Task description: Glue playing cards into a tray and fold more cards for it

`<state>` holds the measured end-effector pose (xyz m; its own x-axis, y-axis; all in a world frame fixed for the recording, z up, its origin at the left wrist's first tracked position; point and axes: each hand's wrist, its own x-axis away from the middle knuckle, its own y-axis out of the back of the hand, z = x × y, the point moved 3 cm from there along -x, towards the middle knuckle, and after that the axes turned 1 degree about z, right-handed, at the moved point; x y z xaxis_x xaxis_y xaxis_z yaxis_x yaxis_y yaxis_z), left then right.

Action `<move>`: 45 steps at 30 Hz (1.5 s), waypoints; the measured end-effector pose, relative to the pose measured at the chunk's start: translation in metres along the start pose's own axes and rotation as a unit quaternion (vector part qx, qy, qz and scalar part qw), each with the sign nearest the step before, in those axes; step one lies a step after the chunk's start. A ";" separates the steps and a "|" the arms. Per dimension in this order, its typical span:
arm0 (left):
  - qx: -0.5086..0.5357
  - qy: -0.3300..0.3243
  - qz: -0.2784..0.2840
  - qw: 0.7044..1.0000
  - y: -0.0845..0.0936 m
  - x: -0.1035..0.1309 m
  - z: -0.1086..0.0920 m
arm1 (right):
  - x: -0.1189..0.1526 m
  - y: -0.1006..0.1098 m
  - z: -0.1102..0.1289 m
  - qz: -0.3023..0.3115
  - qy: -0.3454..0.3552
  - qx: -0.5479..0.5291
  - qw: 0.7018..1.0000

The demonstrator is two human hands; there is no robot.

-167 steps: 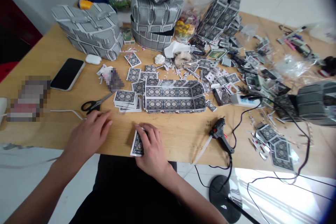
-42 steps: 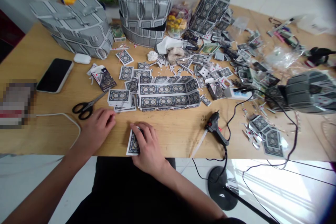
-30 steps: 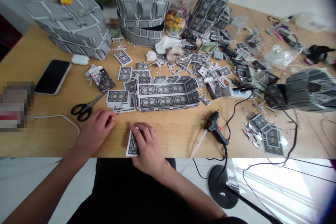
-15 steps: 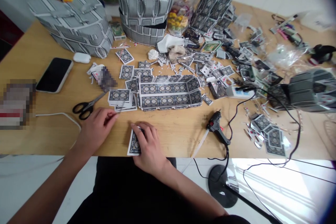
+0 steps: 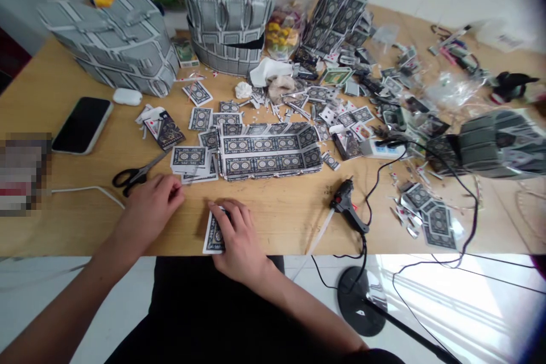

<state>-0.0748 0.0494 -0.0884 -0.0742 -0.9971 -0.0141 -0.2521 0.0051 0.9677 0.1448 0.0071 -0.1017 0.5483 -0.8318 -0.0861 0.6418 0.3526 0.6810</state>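
My right hand (image 5: pixel 239 233) is closed round a playing card (image 5: pixel 213 233) near the table's front edge; the card shows a dark patterned back, and my fingers hide its right part. Further left, my left hand (image 5: pixel 156 202) has its fingers curled in a pinch just below a small pile of cards (image 5: pixel 190 156). Whatever it may hold is too small to tell. Black-handled scissors (image 5: pixel 132 176) lie beside it, partly behind the hand. An open box made of cards (image 5: pixel 269 151) sits beyond my hands.
A glue gun (image 5: pixel 347 205) with a trailing cord lies right of my hands. A phone (image 5: pixel 83 125) is at the left. Two grey woven card containers (image 5: pixel 115 48) stand at the back. Card scraps (image 5: pixel 298 99) spread behind the box, near a power strip (image 5: pixel 381 149).
The view has shifted slightly, moving most things a little left in the picture. My left hand stays pinched near the card pile, and my right hand keeps hold of the card.
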 end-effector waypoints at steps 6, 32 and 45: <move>-0.077 -0.003 -0.012 0.997 0.002 0.001 0.012 | 0.001 0.000 -0.001 0.002 0.003 -0.003 1.000; -0.122 -0.051 -0.025 0.991 0.000 0.011 -0.012 | 0.001 -0.002 -0.001 -0.004 0.004 0.000 1.000; -0.090 0.007 -0.028 0.996 0.001 0.005 0.001 | 0.002 0.000 0.000 -0.001 0.008 0.008 1.000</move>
<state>-0.0767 0.0450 -0.0877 -0.0505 -0.9965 -0.0663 -0.0793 -0.0622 0.9949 0.1459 0.0059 -0.1022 0.5552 -0.8259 -0.0987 0.6341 0.3435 0.6927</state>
